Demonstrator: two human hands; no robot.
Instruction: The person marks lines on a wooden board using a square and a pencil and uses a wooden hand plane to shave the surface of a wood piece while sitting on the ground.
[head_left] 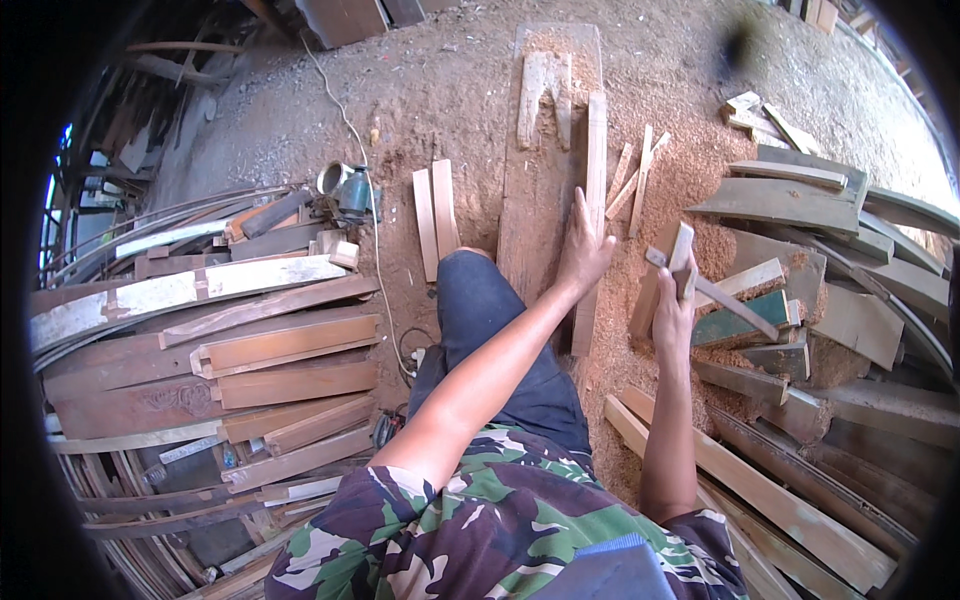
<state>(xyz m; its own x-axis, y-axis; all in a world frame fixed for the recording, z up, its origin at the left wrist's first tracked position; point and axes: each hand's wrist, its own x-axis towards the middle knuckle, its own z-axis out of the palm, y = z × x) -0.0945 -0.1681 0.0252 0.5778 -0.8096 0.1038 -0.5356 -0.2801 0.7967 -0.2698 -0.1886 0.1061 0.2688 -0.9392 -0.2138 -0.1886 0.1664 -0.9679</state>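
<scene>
My left hand (585, 248) lies on a long narrow wooden strip (597, 150), fingers stretched forward and thumb apart on the strip's right side. The strip rests along the right edge of a long plank bench (530, 200) between my legs. Off to the right, my right hand (675, 300) is closed around what looks like a wooden hand plane (645, 305), held tilted, with a thin crossbar sticking out on both sides. Its underside is hidden. At the bench's far end sits a notched wooden stop (540, 85) with shavings about it.
Wood shavings (690, 160) cover the ground right of the bench. Two short slats (433, 215) lie to its left, thin offcuts (635, 180) to its right. Timber piles (290, 345) flank me on both sides. A blue-green power tool (355, 192) and a pale cord (340, 105) lie left.
</scene>
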